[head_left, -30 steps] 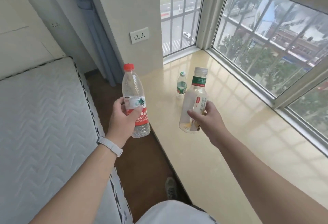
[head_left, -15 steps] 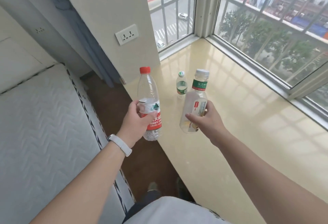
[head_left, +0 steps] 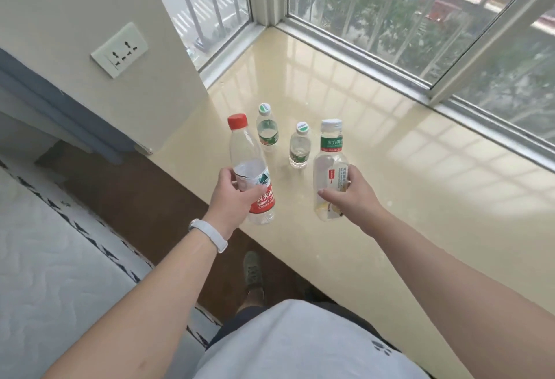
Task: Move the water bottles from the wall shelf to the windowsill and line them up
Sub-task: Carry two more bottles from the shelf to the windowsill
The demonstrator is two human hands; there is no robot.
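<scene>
As the left hand [head_left: 229, 198] advances, its red-capped bottle [head_left: 249, 165] reaches the windowsill [head_left: 405, 198].

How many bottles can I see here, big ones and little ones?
Big bottles: 2, the red-capped bottle in the left hand, the green-banded bottle in the right hand.
Small bottles: 2, the farther small bottle and the nearer small bottle, on the windowsill.
Total: 4.

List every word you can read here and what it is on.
"NONGFU SP", rest hidden: red label, red-cap bottle, left hand.
"夫山", partly hidden: same label.
"东方树": green band, white-cap bottle, right hand.
Fine print on white-cap bottle: blurred.
Back small bottle, front small bottle: caps and labels too small to read.
</scene>
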